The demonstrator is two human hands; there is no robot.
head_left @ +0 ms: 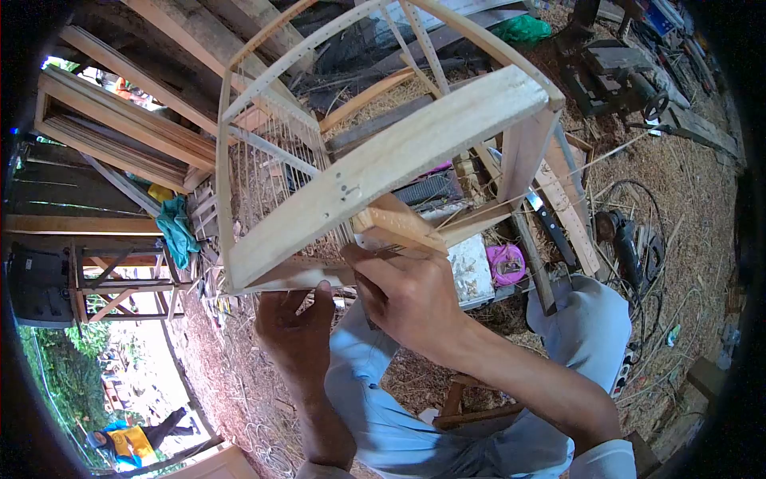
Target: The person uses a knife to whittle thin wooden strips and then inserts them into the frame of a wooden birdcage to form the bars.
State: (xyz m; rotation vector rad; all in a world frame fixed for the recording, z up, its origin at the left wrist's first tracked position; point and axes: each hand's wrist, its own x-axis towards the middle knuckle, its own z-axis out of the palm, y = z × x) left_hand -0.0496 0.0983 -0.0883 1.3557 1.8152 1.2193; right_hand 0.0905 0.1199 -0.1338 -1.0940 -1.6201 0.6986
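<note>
A pale wooden chair frame (415, 148) lies tilted before me, with small holes drilled along its curved rails. Thin cane strands (263, 188) are strung across one side of it. My right hand (407, 291) is closed by the lower rail, its fingers pinching at the strands that come down there; the fingertips are partly hidden. Below the same rail, my left hand (295, 331) is curled, thumb up against the rail's edge. What its fingers hold, if anything, is hidden. A long loose strand (606, 154) stretches off to the right.
A pink tape measure (505, 264) and a black-handled saw (549, 227) lie beyond my knees. A power tool (634, 247) with a cord and a metal vise (618, 80) stand right. Wooden frames (128, 120) lean left. Shavings cover the floor; a person (132, 443) is outside.
</note>
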